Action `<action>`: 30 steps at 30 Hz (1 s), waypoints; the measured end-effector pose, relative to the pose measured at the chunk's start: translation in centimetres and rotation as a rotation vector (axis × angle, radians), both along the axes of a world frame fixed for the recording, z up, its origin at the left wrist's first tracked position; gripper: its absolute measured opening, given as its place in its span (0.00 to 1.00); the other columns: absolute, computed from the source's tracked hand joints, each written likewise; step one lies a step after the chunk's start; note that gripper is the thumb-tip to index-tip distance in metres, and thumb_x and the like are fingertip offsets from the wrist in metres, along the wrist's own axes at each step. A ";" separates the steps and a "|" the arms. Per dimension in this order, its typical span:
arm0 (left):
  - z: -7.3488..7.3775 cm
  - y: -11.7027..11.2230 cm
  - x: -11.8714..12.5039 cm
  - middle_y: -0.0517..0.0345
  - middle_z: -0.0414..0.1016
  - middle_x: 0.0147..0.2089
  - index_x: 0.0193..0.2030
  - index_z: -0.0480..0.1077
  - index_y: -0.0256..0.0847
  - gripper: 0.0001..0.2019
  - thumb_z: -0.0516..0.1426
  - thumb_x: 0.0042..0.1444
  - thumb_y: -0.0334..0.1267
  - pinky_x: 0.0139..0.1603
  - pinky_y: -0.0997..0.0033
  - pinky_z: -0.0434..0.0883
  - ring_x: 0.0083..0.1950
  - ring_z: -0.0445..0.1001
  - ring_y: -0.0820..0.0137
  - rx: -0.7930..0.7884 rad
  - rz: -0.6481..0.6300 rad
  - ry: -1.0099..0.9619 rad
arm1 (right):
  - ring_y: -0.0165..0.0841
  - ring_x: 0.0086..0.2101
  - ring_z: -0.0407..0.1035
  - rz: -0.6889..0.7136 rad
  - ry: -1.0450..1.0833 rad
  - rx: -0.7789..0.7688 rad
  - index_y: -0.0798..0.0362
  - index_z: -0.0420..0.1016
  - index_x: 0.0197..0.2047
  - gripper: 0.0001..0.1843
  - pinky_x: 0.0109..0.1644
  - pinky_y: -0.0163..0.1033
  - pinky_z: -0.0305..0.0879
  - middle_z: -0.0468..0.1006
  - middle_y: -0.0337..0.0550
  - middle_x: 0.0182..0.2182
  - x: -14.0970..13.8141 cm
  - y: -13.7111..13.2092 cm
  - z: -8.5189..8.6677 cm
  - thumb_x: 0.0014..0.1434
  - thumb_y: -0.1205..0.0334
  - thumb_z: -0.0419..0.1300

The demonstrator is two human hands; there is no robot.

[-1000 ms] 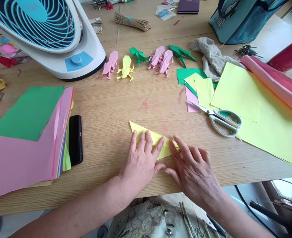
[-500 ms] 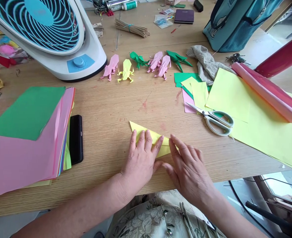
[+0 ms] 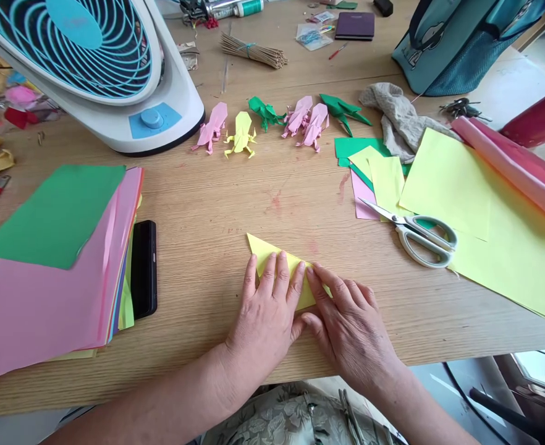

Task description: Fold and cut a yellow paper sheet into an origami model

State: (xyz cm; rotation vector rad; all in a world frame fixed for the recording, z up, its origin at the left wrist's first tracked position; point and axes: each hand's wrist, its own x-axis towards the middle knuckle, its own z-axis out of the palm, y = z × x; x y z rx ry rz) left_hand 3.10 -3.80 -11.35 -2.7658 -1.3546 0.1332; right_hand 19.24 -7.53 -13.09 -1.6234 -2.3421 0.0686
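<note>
A small folded yellow paper (image 3: 267, 251) lies on the wooden table (image 3: 217, 210) near its front edge. My left hand (image 3: 266, 309) rests flat on it, fingers stretched out and close together. My right hand (image 3: 346, 321) lies flat just beside it, fingertips pressing the paper's right part. Most of the paper is hidden under both hands; only its upper left point shows.
A stack of coloured sheets (image 3: 54, 266) and a black phone (image 3: 143, 269) lie at the left. Scissors (image 3: 416, 232) rest on yellow sheets (image 3: 485, 228) at the right. Several folded paper frogs (image 3: 272, 120) stand in a row behind. A fan (image 3: 101, 68) and a blue bag (image 3: 458, 37) stand farther back.
My right hand slid left along the yellow paper until its fingertips met those of my left hand. More of the paper is covered. My left hand stayed in place.
</note>
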 end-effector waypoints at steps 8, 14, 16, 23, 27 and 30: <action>-0.3 -0.1 -0.3 0.39 0.55 0.72 0.72 0.54 0.35 0.39 0.53 0.61 0.58 0.66 0.38 0.60 0.69 0.57 0.43 0.010 -0.002 -0.002 | 0.41 0.49 0.66 -0.003 0.048 -0.026 0.65 0.67 0.63 0.28 0.54 0.46 0.58 0.68 0.58 0.62 0.0 0.1 0.0 0.70 0.51 0.48; -0.2 -0.1 -0.4 0.47 0.50 0.75 0.73 0.52 0.34 0.39 0.52 0.62 0.57 0.65 0.40 0.62 0.70 0.54 0.42 -0.003 -0.013 0.013 | 0.39 0.53 0.64 0.026 0.064 -0.039 0.60 0.64 0.65 0.26 0.53 0.46 0.58 0.67 0.49 0.65 0.0 0.3 0.3 0.71 0.54 0.49; -0.1 -0.2 -0.2 0.47 0.49 0.75 0.73 0.51 0.34 0.39 0.52 0.62 0.57 0.65 0.39 0.61 0.71 0.53 0.42 -0.011 -0.006 0.030 | 0.39 0.52 0.64 0.019 0.060 -0.040 0.60 0.62 0.67 0.27 0.53 0.46 0.58 0.66 0.49 0.65 0.0 0.3 0.3 0.71 0.54 0.49; -0.2 -0.7 -0.2 0.43 0.45 0.76 0.74 0.48 0.32 0.41 0.52 0.62 0.56 0.68 0.35 0.55 0.72 0.49 0.39 -0.038 0.002 0.044 | 0.43 0.55 0.62 0.060 0.009 -0.053 0.60 0.54 0.71 0.34 0.54 0.48 0.58 0.62 0.52 0.67 0.4 -0.1 0.2 0.69 0.48 0.51; -0.3 -0.6 -0.3 0.43 0.46 0.75 0.73 0.49 0.33 0.43 0.52 0.60 0.61 0.69 0.35 0.52 0.73 0.48 0.37 -0.035 -0.004 0.030 | 0.44 0.54 0.62 0.059 -0.003 -0.046 0.60 0.53 0.71 0.37 0.55 0.49 0.58 0.62 0.54 0.67 0.4 -0.1 0.2 0.68 0.45 0.49; -0.2 -0.6 -0.3 0.44 0.46 0.75 0.73 0.51 0.33 0.43 0.52 0.60 0.62 0.70 0.36 0.50 0.74 0.47 0.40 -0.030 -0.013 0.042 | 0.44 0.55 0.62 0.058 -0.010 -0.035 0.61 0.54 0.71 0.36 0.55 0.49 0.57 0.61 0.54 0.67 0.4 -0.2 0.2 0.69 0.45 0.49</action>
